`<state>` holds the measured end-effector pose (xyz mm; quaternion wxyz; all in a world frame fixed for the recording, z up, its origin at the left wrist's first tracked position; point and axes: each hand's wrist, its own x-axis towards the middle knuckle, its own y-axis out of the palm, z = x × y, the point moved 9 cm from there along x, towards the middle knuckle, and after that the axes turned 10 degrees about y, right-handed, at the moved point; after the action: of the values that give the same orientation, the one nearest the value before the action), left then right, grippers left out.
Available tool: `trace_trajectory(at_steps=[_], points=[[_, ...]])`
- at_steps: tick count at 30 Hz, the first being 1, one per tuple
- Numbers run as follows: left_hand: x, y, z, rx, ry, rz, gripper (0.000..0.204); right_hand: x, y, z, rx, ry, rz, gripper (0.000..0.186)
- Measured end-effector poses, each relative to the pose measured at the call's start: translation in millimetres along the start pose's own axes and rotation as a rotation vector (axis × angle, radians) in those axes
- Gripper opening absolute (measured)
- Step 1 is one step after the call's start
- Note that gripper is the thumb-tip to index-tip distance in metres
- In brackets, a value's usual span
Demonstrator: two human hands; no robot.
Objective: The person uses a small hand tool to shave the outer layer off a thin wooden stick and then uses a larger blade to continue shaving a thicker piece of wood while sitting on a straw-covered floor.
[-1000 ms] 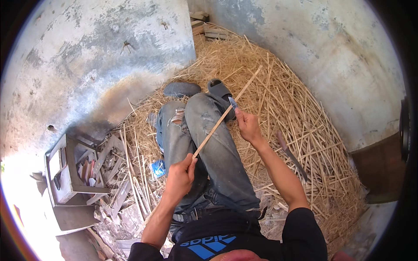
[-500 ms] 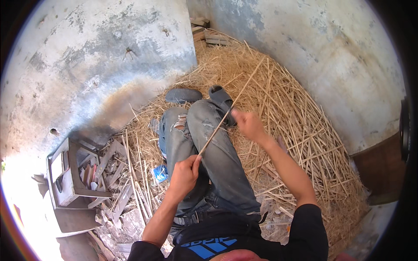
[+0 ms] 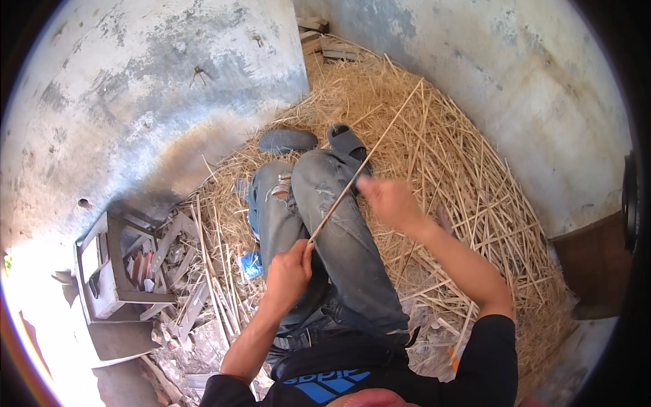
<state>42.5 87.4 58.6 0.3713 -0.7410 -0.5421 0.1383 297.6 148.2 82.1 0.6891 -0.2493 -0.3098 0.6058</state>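
My left hand (image 3: 288, 273) is closed above my lap, gripping the near end of a long thin wooden stick (image 3: 390, 126). The stick slants up and to the right across my knee, its lower part darker than its pale far end. My right hand (image 3: 392, 203) is curled beside the stick's middle, slightly blurred. A small dark shape shows at its fingertips, and I cannot make out what it holds. Under the stick are my legs in torn grey jeans (image 3: 339, 224). Grey slippers (image 3: 287, 140) show beyond my knees.
Pale split sticks and shavings (image 3: 468, 197) cover the floor ahead and to the right. At left a wooden stool (image 3: 108, 271) lies tipped among scrap wood (image 3: 178, 254). A blue wrapper (image 3: 251, 264) sits by my left leg. Stained walls (image 3: 196, 61) close in ahead.
My right hand has shifted slightly down and to the right, its elbow swinging outward. The stick's far end has moved a little right. My left hand keeps its hold.
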Motion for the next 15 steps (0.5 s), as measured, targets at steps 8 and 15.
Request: trace_trajectory(at_steps=[8, 15], points=[[18, -1, -14, -0.062, -0.001, -0.001, 0.022, -40, 35, 39, 0.076, -0.046, 0.193, 0.058], [19, -5, -26, -0.267, -0.057, 0.024, 0.025, -10, -15, -11, 0.545, 0.335, 0.067, 0.05]])
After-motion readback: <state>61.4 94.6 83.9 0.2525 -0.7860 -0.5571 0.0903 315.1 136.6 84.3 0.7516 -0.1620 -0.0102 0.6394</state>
